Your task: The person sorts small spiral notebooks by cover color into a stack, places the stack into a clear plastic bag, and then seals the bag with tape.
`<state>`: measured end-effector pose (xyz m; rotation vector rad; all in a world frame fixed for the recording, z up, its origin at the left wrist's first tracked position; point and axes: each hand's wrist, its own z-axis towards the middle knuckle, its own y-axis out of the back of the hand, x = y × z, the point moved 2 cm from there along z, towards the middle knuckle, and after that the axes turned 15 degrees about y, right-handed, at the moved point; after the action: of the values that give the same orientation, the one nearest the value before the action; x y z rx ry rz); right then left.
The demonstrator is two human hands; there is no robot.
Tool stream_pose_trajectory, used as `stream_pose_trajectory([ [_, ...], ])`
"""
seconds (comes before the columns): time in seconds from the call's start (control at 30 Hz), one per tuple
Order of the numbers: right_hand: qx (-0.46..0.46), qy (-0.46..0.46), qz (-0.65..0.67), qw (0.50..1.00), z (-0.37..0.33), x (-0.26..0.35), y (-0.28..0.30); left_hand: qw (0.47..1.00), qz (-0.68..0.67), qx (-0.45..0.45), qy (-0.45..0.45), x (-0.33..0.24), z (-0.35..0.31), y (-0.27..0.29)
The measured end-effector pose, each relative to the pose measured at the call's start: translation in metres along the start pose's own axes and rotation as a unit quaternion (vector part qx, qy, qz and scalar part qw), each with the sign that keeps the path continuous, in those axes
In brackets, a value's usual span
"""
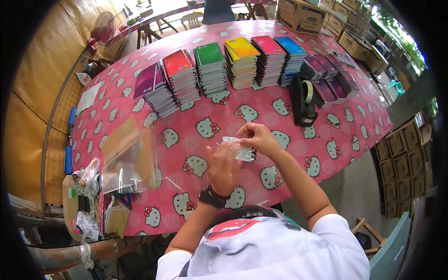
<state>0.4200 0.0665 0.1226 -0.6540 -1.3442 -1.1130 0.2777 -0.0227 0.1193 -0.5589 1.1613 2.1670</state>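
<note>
A small bundle in clear plastic wrap [246,154] lies on the table in front of me, with a dark spiral-like edge at its right and a hint of purple below. My left hand [223,169], a dark band on its wrist, rests over the bundle's left side, fingers stretched out and slightly blurred. The fingertips of my right hand [259,139] pinch the wrap at the bundle's upper edge. Beyond my hands stand piles of spiral notebooks: purple [150,84], red [178,64], green [208,54], yellow [241,49], pink [268,46] and blue [290,45].
A black tape dispenser [303,105] stands right of the piles, beside small purple wrapped bundles [327,88]. Clear plastic sleeves [128,156] lie at the left. A box of odds and ends [70,200] sits near the left edge; cartons [301,16] stand at the far right.
</note>
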Motion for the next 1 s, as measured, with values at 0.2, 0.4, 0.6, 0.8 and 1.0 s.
stream_pose_trajectory([
  [0.2, -0.197, 0.110, -0.094, 0.970, -0.004, -0.016, 0.050, 0.981, 0.163, 0.105, 0.018, -0.003, -0.019, -0.006],
  [0.4, -0.443, -0.017, -0.424, 0.790, -0.069, -0.090, 0.232, 0.981, 0.156, 0.106, 0.038, -0.012, -0.016, -0.014],
  [0.6, -0.375, -0.120, -0.243, 0.887, -0.040, -0.083, 0.218, 0.979, 0.172, 0.102, 0.049, -0.011, -0.016, -0.010],
  [0.8, -0.485, 0.050, -0.203, 0.849, -0.073, -0.088, 0.195, 0.981, 0.155, 0.099, 0.052, -0.008, -0.017, -0.011],
  [1.0, -0.389, -0.135, 0.375, 0.830, -0.095, -0.134, 0.174, 0.983, 0.111, 0.128, 0.072, -0.013, -0.016, -0.011],
])
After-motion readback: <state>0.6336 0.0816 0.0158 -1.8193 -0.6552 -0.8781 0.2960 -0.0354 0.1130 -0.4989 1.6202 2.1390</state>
